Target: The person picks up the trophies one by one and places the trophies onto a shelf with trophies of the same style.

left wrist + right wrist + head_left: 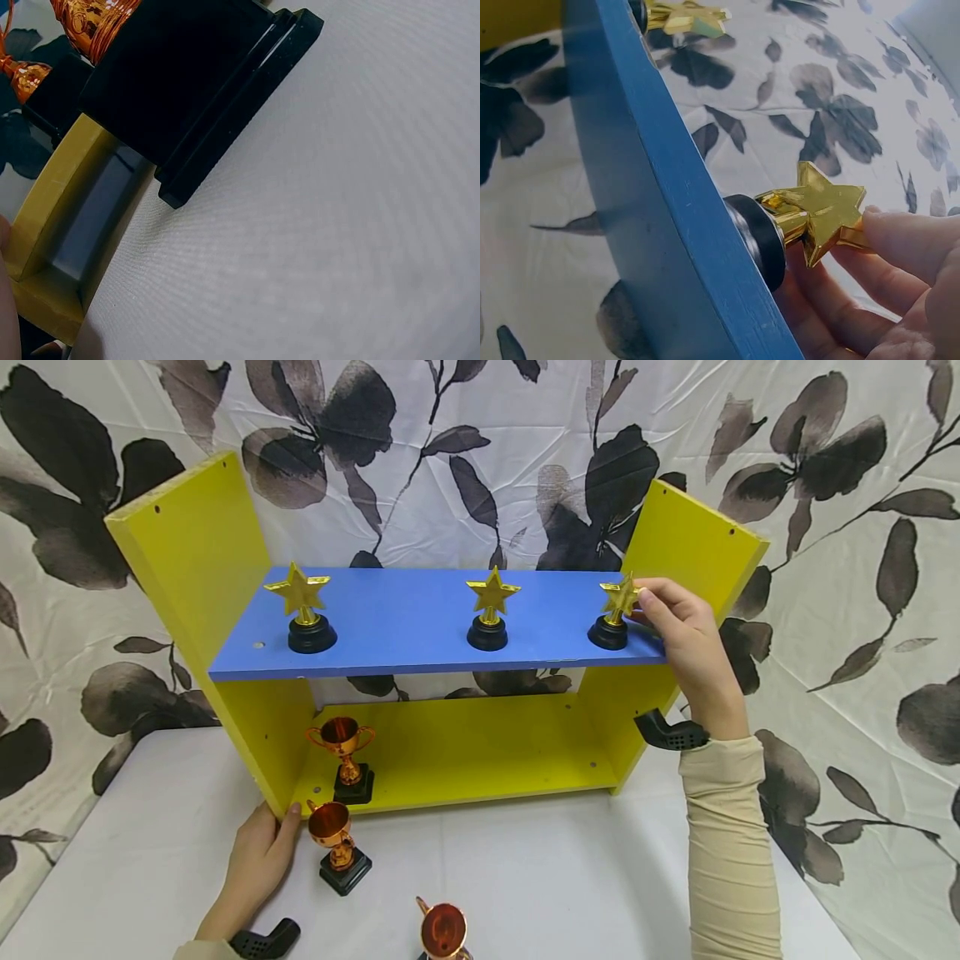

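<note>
While floral fabric [480,468] backs the blue shelf [405,618], the right hand [688,635] pinches a star trophy [618,602].

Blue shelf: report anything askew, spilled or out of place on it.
Nothing looks spilled or toppled. Only the spacing seems uneven: the middle star trophy stands nearer the right star trophy, pinched by the right hand, than the left star trophy.

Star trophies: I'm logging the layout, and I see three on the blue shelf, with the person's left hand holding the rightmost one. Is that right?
The hand is wrong: the head view shows the person's right hand holding the rightmost star trophy. The count of three on the blue shelf is correct.
</note>
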{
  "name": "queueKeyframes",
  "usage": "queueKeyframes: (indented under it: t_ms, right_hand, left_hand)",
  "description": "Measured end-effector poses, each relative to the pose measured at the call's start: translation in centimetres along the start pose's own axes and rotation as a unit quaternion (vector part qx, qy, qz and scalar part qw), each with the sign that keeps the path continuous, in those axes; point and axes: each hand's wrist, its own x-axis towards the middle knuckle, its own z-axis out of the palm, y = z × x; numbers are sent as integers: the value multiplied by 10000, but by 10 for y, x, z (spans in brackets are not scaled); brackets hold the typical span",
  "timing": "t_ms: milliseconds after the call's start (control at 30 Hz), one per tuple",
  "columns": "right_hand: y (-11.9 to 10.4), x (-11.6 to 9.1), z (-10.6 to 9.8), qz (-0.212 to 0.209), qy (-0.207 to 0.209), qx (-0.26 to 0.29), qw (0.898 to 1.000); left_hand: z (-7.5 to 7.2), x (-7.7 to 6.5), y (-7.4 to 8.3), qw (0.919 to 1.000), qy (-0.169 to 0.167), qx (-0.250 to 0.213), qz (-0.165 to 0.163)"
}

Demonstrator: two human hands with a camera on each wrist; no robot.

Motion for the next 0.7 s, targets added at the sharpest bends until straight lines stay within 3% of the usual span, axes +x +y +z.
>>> queueKeyframes:
  t_ms: [700]
  right_hand:
    - [0, 0, -1, 73, -52, 0, 10000]
  left_hand:
    - [0, 0, 0, 10000, -46, -35, -17]
